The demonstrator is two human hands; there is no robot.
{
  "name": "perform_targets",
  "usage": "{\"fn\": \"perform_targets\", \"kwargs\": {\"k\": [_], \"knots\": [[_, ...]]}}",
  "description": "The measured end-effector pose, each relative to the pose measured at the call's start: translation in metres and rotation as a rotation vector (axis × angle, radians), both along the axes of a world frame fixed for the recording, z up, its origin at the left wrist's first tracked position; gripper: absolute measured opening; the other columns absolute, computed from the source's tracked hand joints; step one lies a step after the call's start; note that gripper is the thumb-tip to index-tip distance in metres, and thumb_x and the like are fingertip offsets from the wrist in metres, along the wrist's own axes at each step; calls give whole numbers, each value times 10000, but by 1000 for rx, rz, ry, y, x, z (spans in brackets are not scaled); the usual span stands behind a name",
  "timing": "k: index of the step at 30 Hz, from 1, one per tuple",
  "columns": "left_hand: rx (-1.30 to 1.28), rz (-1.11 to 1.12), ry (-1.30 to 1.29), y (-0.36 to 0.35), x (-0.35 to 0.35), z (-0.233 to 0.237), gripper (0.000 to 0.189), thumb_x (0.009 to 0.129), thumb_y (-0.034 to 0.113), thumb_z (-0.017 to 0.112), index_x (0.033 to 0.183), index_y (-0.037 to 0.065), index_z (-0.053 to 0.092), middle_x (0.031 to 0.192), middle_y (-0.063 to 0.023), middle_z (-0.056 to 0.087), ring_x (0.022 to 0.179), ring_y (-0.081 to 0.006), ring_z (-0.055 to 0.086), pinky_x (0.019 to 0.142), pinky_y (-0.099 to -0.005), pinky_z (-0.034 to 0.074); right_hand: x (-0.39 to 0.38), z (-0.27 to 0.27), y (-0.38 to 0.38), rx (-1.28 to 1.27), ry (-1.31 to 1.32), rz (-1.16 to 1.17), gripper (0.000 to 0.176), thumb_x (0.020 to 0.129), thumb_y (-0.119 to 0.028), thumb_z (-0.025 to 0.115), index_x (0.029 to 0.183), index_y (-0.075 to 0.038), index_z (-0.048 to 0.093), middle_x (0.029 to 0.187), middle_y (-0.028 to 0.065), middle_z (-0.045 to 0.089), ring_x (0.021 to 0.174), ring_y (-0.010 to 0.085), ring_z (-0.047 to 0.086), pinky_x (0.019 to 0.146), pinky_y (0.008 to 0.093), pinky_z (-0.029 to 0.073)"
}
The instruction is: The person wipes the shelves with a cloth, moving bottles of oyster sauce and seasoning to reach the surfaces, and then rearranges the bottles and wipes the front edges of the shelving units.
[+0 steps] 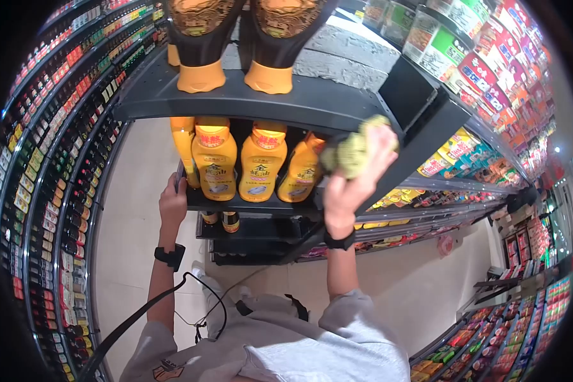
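Note:
My right hand [353, 184] is closed on a crumpled yellow-green cloth [358, 149], slightly blurred, close to the right upright of a dark display shelf. At the left end of the lower shelf board [254, 207], my left hand [173, 198] grips the edge, its fingertips partly hidden. Between my hands several yellow squeeze bottles stand on that board: a left bottle [214, 159], a middle bottle [258, 162] and a tilted-looking right bottle [300, 169] beside the cloth. Another yellow bottle [184, 153] is partly covered at the far left.
Above, an upper shelf board [248, 99] carries large dark bottles with orange caps [201, 76]. Stocked shelving [51, 210] curves along the left, and packaged goods [455, 153] fill racks on the right. A black cable [134, 315] crosses before my body.

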State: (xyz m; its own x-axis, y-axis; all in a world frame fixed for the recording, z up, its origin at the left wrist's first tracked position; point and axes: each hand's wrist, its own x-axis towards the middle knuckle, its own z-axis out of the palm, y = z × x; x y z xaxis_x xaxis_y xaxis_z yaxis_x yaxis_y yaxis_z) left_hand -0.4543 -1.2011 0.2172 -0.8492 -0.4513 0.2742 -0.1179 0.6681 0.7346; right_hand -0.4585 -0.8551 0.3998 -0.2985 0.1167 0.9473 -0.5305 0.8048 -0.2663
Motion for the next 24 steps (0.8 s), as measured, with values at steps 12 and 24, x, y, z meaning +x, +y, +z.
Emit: {"fn": "perform_targets", "kwargs": {"k": [12,24], "knots": [[-47,49,-25,6,3,3,511,991,414,483,1324,31,537,1088,-265,666,1015,-438,636,878,-490,503,3,10,-15,-57,16,133,576,806,14,493,1381,19,528,1483,199,461,1444,408,307,1193,533,104],[5,69,-73,10,4,12,565,981,448,466,1353,26,512,1115,-262,661,1050,-430,625,897,-485,492,9,25,-43,-117,45,66,418,938,1,515,1354,27,543,1422,204,527,1383,337,416,1135,438,293]]}}
